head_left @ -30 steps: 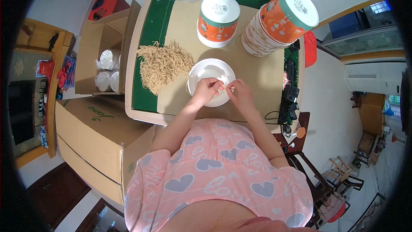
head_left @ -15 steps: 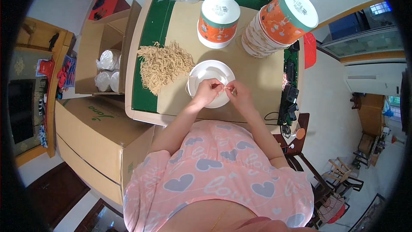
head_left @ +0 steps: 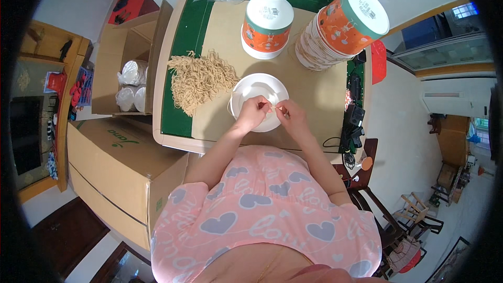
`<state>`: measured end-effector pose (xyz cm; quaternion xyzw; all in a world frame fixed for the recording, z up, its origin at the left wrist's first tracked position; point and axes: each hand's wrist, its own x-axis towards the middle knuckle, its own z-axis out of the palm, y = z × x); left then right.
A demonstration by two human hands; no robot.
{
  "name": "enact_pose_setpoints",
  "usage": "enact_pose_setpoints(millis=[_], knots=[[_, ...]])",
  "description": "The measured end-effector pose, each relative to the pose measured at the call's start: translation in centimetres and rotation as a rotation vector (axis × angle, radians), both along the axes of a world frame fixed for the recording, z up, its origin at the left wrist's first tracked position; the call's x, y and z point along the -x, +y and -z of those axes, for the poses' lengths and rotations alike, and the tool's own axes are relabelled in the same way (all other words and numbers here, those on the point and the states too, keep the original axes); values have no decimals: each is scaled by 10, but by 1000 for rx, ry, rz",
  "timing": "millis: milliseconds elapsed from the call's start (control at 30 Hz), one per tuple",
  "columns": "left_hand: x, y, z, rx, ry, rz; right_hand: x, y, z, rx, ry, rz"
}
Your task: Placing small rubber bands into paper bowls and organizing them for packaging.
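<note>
I see the left hand [head_left: 253, 112] and right hand [head_left: 291, 114] close together over the bowl [head_left: 255, 86], fingertips pinched on a cord [head_left: 229, 107]. It loops outside the bowl's left rim, near piled strings [head_left: 201, 82].

Green lettering [head_left: 122, 138] marks the large carton [head_left: 110, 183], white script [head_left: 272, 227] the pink garment [head_left: 236, 246], dark print [head_left: 271, 13] two upturned tubs [head_left: 265, 39].

Over a white bowl [head_left: 258, 80], the person's left hand [head_left: 252, 112] and right hand [head_left: 292, 114] pinched a thin string [head_left: 272, 107], fingertips close together. A heap of tan strings [head_left: 201, 81] lay leftward; upside-down orange tubs [head_left: 266, 37] stood beyond on the table [head_left: 174, 118].
</note>
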<state>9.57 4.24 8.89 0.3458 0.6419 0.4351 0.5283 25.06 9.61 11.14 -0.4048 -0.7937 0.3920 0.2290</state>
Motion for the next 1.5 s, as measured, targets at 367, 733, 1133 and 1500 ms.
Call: enact_pose_setpoints(millis=[367, 733, 1133, 1500], knots=[[-2, -2, -3, -75, 106, -37, -1, 3, -4, 66, 12, -16], [-7, -5, -10, -81, 202, -62, -4, 4, 3, 160, -6, 7], [2, -12, -52, -78, 222, 171, -8, 1, -16, 80, 35, 51], [-6, -21, -90, -142, -43, 184, -31, 1, -4, 44, 26, -12]])
